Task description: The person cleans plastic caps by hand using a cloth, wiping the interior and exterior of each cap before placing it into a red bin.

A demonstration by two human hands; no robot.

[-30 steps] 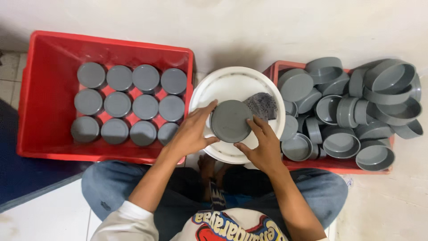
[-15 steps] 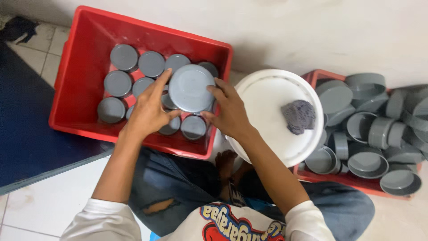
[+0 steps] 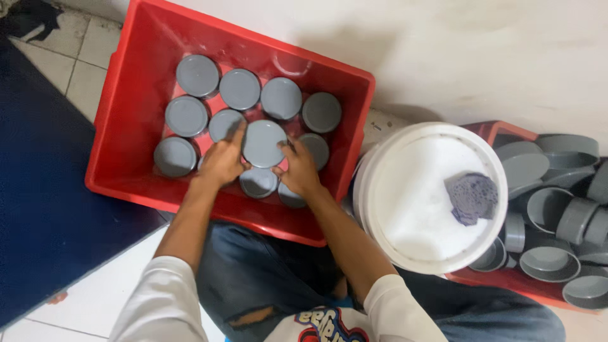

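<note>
Both hands grip one grey cap (image 3: 264, 143) flat inside the red crate (image 3: 136, 76): left hand (image 3: 221, 161) on its left edge, right hand (image 3: 297, 170) on its right, other caps (image 3: 239, 88) packed just beyond.

Pale wall (image 3: 481, 57), tiled floor (image 3: 82, 44), dark mat (image 3: 38, 209), perhaps.

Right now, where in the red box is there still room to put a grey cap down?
In the left red crate, bare floor shows along the far wall, behind the back row of grey caps, and a narrower strip by the right wall. The middle is crowded: both hands, left hand and right hand, grip one cap among tight neighbours.
</note>
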